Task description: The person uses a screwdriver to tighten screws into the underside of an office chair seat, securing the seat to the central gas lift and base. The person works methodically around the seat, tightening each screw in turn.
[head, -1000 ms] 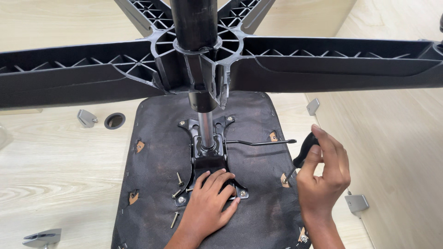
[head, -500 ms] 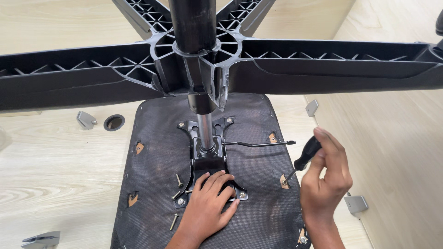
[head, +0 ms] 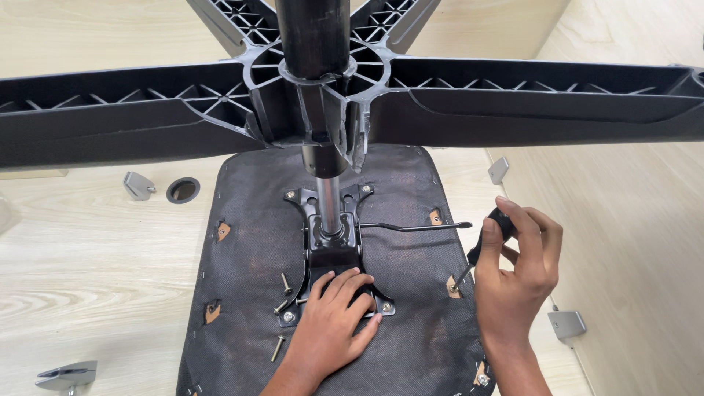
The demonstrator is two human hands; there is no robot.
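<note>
Since a second ago, only the right hand (head: 517,275) has shifted a little, its fingers closed round a black-handled screwdriver (head: 485,246) whose tip sits in a screw hole at the right edge of the upturned chair seat (head: 249,257). Left hand (head: 334,319) lies flat, fingers open, pressing the metal seat plate (head: 334,253) at the seat's centre, probably to steady it. Loose screws (head: 282,308) lie just left of that plate.

The right hand (head: 517,275) has sunk a little and tipped its screwdriver (head: 480,249) more upright, the tip now down at a hole in the seat (head: 249,293) beside the wrist.
</note>
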